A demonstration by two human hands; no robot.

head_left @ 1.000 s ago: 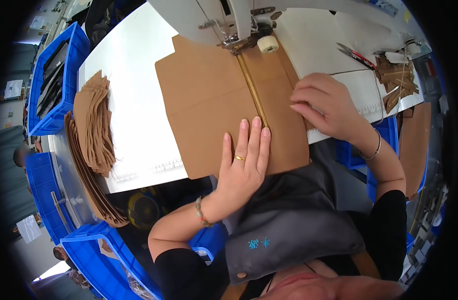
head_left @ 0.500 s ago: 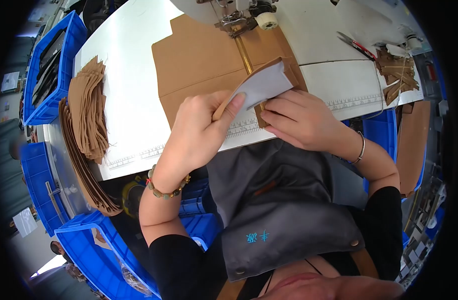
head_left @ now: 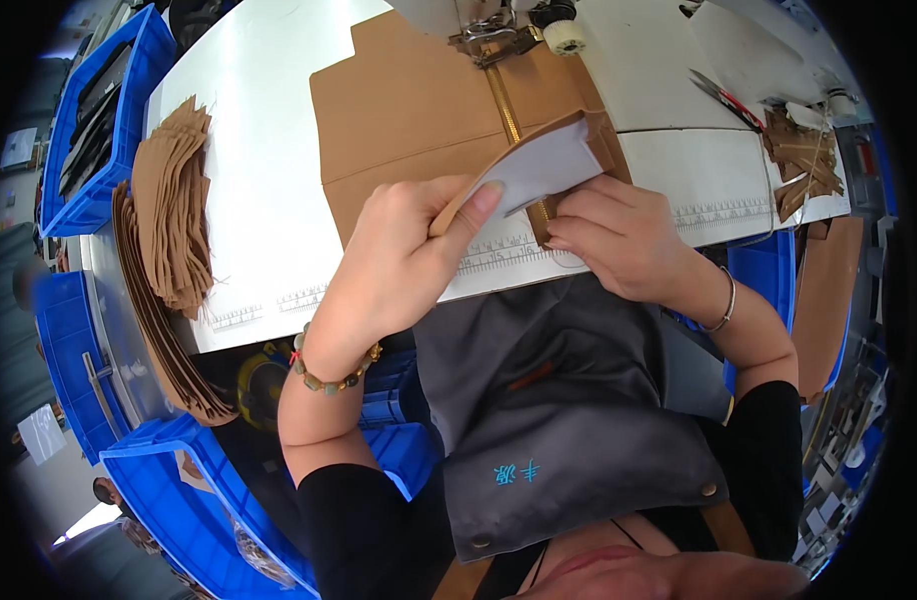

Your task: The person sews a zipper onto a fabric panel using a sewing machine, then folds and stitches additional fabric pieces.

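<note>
A brown leather-like panel lies on the white table under the sewing machine's foot. A gold-toothed zipper runs down from the foot toward the table's front edge. My left hand is closed on the panel's folded-up edge, thumb on its pale grey lining. My right hand pinches the near end of the zipper, just below the folded part. Its fingertips are partly hidden, and a thin thread loop shows beside them.
A stack of brown strips lies at the left, beside a blue bin of dark pieces. Red-handled snips and brown scraps sit at the right. A ruler scale runs along the front edge.
The view has shifted slightly, so the table and panel appear a little higher and to the right. My right fingers have curled in slightly at the zipper end; my left hand keeps its hold.
</note>
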